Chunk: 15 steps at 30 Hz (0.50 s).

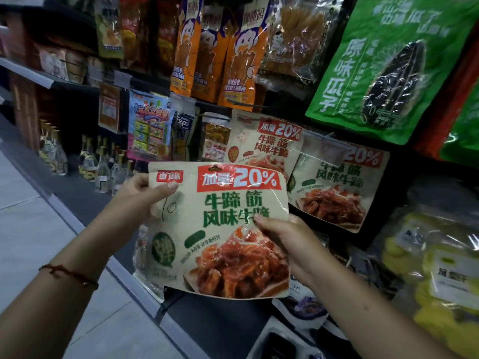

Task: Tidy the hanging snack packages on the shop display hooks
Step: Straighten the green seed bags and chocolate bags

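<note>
— Right, what's along the rack, starting at the left?

— Low down at the far left, glass bottles [88, 161] stand in a row on the bottom shelf [77, 195], beside the pale tiled floor [33, 229]. Above them hangs a blue cartoon packet [150, 130], then a dark pouch [184, 130] and a clear bag of orange snacks [216, 141]. Higher up, orange packets [233, 60] hang side by side. Further right, two beige packets marked 20% hang on hooks: the first hanging packet [261, 143] and, partly overlapped by it, the second hanging packet [339, 187]. At the top right is a big green seed bag [394, 66], and low on the right are yellow bags [435, 275].

— And the one being handled?

— The held beige packet [220, 229] is off the hooks, out in front of the rack, upright and facing the person. It hides the lower part of the first hanging packet and whatever hangs below.

— How do the hands sit on it?

— The left hand [140, 195] pinches the upper left corner, thumb on the front, the other fingers [134, 178] curled behind the edge. A red string bracelet [70, 274] is on that wrist. The right hand [290, 244] grips the right edge about midway down, thumb pressed on the front near the green lettering, the rest of it behind the packet.

— Anything under it?

— A black strip [168, 304] on the shelf front, and blurred dark packets [305, 307] lower right.
</note>
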Motion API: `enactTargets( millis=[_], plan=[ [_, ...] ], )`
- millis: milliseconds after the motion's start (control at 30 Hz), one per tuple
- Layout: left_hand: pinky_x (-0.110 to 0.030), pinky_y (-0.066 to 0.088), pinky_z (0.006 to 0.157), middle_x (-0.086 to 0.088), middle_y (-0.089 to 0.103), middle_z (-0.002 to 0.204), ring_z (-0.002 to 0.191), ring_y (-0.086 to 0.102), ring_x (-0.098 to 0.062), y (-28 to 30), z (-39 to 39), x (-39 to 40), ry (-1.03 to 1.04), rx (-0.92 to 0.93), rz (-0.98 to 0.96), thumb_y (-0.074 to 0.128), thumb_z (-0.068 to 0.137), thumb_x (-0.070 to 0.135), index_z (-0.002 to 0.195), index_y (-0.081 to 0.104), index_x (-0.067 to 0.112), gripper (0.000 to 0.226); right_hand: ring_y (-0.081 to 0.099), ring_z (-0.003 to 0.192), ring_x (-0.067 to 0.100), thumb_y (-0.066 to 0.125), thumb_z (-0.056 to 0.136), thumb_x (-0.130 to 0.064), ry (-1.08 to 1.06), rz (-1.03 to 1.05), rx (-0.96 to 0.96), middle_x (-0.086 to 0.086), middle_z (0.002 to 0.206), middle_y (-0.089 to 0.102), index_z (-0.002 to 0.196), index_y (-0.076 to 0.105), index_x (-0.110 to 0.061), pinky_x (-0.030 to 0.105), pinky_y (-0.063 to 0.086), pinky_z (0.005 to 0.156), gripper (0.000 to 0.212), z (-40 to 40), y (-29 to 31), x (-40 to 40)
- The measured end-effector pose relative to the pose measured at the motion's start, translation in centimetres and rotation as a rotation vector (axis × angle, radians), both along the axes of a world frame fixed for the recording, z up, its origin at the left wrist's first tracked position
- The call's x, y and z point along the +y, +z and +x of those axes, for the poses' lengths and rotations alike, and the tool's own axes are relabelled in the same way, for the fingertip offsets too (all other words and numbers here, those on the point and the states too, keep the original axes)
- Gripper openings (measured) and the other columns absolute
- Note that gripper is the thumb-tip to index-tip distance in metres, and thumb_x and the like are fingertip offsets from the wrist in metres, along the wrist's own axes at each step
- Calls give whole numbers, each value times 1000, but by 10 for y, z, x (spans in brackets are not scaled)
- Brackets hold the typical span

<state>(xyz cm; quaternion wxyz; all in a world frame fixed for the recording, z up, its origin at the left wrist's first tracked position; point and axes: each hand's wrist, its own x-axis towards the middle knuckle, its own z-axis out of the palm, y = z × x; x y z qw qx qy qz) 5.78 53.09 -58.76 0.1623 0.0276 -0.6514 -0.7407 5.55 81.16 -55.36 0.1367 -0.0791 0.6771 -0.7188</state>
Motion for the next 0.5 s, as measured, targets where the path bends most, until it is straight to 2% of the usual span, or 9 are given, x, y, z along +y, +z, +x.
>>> enactTargets(
  millis=[33,100,167,233,300,367,433,500],
  plan=[
    [-41,59,70,-2,78,98,86,76,-23,2,0,7,7,-8,-28,93,38,57,112,62,18,89,74,95,31,67,90,-7,-29,14,2,16,103,76,119,65,-7,37,60,79,29,2,-3,7],
    [-33,57,63,-5,75,101,85,75,-20,7,-1,22,11,-12,-64,92,55,43,114,59,15,73,74,95,28,68,90,-11,-82,56,25,11,103,77,119,66,-12,39,57,84,29,5,-9,22],
    [-26,54,60,-2,68,111,85,72,-15,13,0,38,45,-1,-124,83,64,38,122,52,21,69,75,94,24,69,90,-14,-134,110,48,7,101,78,117,68,-15,41,56,89,27,8,-12,34],
    [-30,52,70,2,56,124,103,63,-15,18,1,53,107,33,-302,82,74,39,141,38,34,80,75,94,23,70,90,-16,-176,171,76,5,100,78,113,71,-15,45,54,95,23,11,-15,43],
    [-40,54,84,4,46,132,117,51,-17,21,2,65,135,88,-543,75,83,45,149,30,42,80,74,95,22,71,90,-17,-205,228,114,3,99,78,108,73,-15,45,53,97,19,16,-18,50],
    [-46,54,92,7,47,132,123,49,-16,24,3,78,41,106,-683,66,87,53,149,34,44,70,74,93,17,71,90,-17,-224,292,169,0,97,78,105,74,-15,40,54,95,16,23,-19,57],
    [-42,54,91,9,56,127,117,56,-15,25,2,90,-98,76,-749,59,91,54,144,46,39,56,74,91,15,70,90,-16,-256,303,201,-1,95,79,103,74,-15,35,55,89,14,28,-19,64],
    [-40,52,96,11,66,118,111,61,-13,25,0,101,-157,64,-793,57,94,51,130,61,33,41,75,88,16,69,90,-13,-298,283,195,0,92,79,100,74,-15,30,56,82,11,30,-18,74]
  ],
)
